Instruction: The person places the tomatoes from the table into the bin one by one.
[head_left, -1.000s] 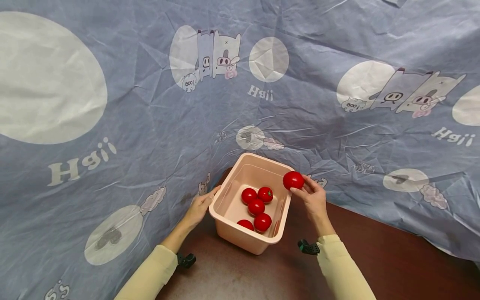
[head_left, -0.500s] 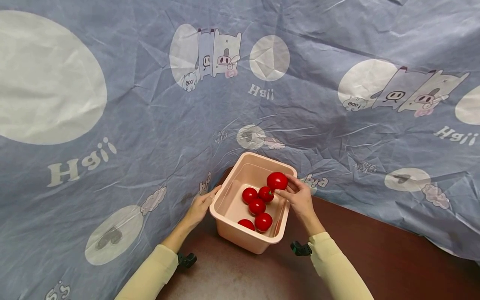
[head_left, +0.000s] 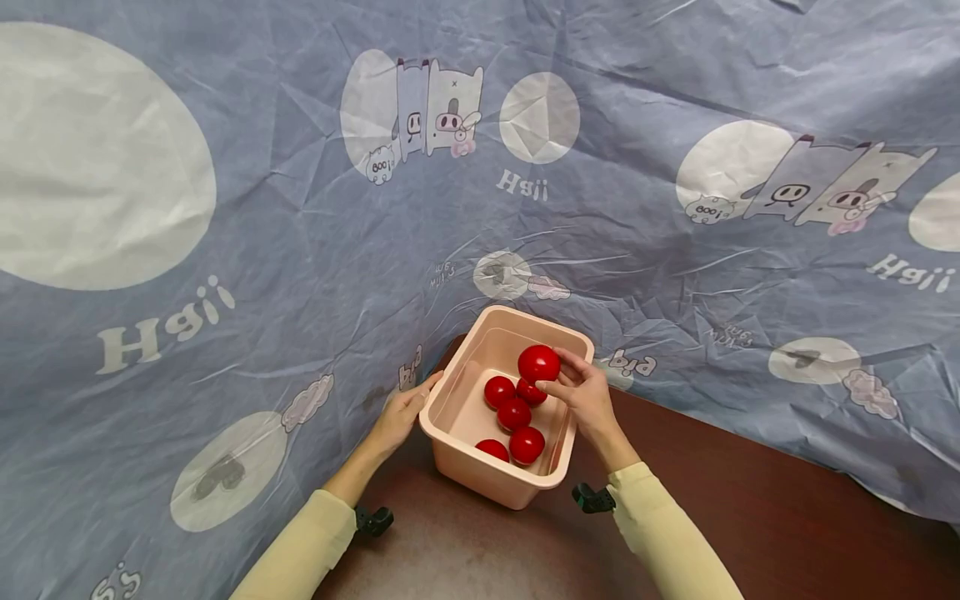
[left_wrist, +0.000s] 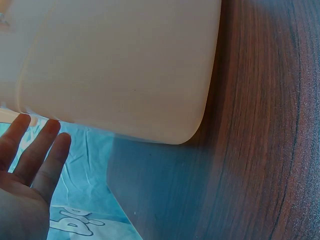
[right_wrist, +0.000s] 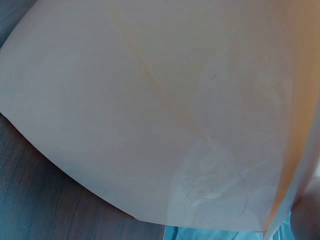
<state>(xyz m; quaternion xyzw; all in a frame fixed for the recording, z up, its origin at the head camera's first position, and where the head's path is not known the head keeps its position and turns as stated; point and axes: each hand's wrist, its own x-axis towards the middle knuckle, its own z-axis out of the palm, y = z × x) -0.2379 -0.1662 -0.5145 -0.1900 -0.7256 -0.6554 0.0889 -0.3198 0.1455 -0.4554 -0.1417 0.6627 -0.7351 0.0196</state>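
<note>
My right hand (head_left: 585,396) pinches a red tomato (head_left: 538,364) between thumb and fingers, above the inside of a peach plastic tub (head_left: 501,482). Below it, several red tomatoes (head_left: 513,414) lie on the tub's floor; the held one partly covers a tomato (head_left: 534,393) behind. My left hand (head_left: 400,417) touches the tub's left side at the rim. In the left wrist view, the straight fingers (left_wrist: 50,160) reach the outer wall (left_wrist: 125,75); the thumb is hidden there. The tub's outer wall (right_wrist: 125,115) fills most of the right wrist view, which does not show the tomatoes.
The tub stands on a dark brown wooden table (head_left: 720,500). Close behind it and to its left hangs a wrinkled blue-grey sheet (head_left: 300,233) with cartoon prints. A black wrist device (head_left: 592,498) sits at the right sleeve, another device (head_left: 373,521) at the left.
My right hand has carried the tomato leftward, from the tub's right rim to over its inside. The left hand, the tub and the other tomatoes have stayed in place.
</note>
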